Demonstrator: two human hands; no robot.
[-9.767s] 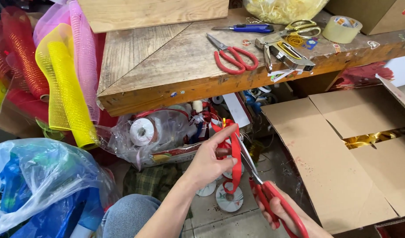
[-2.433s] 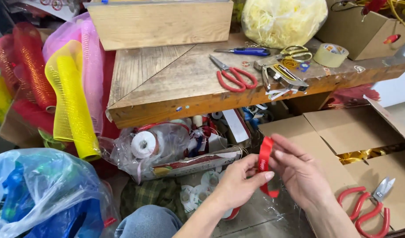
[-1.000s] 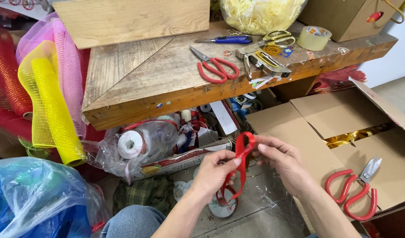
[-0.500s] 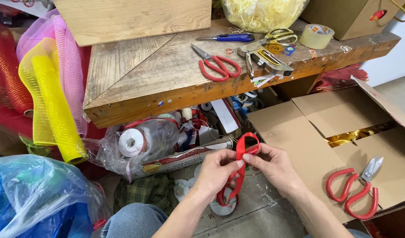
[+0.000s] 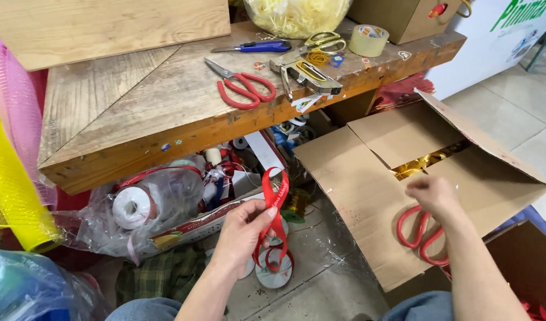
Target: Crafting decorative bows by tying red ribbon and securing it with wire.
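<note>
My left hand pinches a narrow red ribbon folded into an upright loop, with its tails hanging down towards a flat ribbon spool on the floor. My right hand is apart from the ribbon, blurred, with curled fingers, over the open flap of a cardboard box. Red-handled scissors lie on that flap right under this hand; their blades are hidden by my wrist. Whether the hand grips them cannot be told.
A wooden table carries red scissors, a blue-handled cutter, gold scissors, a stapler and a tape roll. Under it lies a plastic bag with a white spool. Yellow mesh roll stands left.
My right hand has let go of the ribbon loop and moved right, over the scissors on the box flap. My left hand still holds the loop.
</note>
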